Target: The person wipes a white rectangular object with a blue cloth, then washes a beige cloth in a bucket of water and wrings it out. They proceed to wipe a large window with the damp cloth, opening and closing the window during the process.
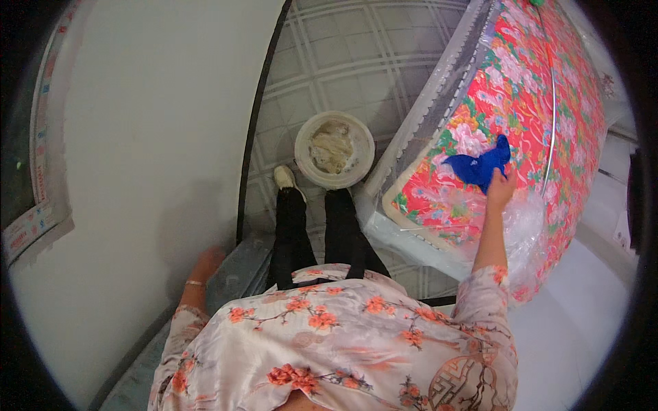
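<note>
My right hand [500, 191] grips a bright blue cloth [475, 167] over the mattress [457, 205]. The cloth hangs bunched, with one pointed end to the left and another upward. Under it is the mattress's red floral cover, printed with pink flowers and green leaves. Clear plastic wrap [527, 226] lies crumpled near my right wrist. My left hand [209, 262] is low by the white wall, beside a grey-blue bench-like surface [239, 267]. It is blurred, so its fingers are hard to make out.
A white plastic bucket [303, 154] holding cloudy liquid, perhaps with cloth in it, stands on the tiled floor [339, 56] before my feet. A thin metal pole [552, 118] with a red section lies along the mattress. The white wall [154, 103] rises at left.
</note>
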`<state>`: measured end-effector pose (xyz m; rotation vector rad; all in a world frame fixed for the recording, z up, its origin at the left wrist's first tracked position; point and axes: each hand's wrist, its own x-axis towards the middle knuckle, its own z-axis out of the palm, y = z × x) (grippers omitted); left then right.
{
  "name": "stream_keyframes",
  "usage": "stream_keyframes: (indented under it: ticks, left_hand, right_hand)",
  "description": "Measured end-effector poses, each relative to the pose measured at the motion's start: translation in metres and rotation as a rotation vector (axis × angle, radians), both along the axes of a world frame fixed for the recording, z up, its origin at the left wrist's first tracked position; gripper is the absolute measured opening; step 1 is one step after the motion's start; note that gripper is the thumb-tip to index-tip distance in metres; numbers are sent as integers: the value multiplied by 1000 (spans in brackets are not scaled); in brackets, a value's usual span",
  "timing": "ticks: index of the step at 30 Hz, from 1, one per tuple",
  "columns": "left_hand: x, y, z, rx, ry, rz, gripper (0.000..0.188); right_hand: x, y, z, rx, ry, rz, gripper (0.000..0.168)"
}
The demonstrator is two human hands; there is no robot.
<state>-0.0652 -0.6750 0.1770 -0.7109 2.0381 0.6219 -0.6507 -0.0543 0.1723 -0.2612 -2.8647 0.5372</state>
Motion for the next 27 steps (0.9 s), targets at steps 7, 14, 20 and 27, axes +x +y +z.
stream_keyframes:
  ticks: [7, 14, 20, 27]
  left_hand:
    - [-234, 38, -74, 354, 275, 421, 45]
    - [-297, 39, -237, 490, 145, 603, 47]
    - [-281, 38, -339, 463, 199, 804, 53]
    - [-275, 64, -378, 624, 145, 726, 50]
  right_hand:
    - [95, -215, -77, -441, -928, 505, 43]
    - [197, -250, -263, -692, -1249, -416, 67]
    - [159, -263, -320, -20, -594, 53, 78]
    - [85, -221, -361, -469, -1045, -16, 74]
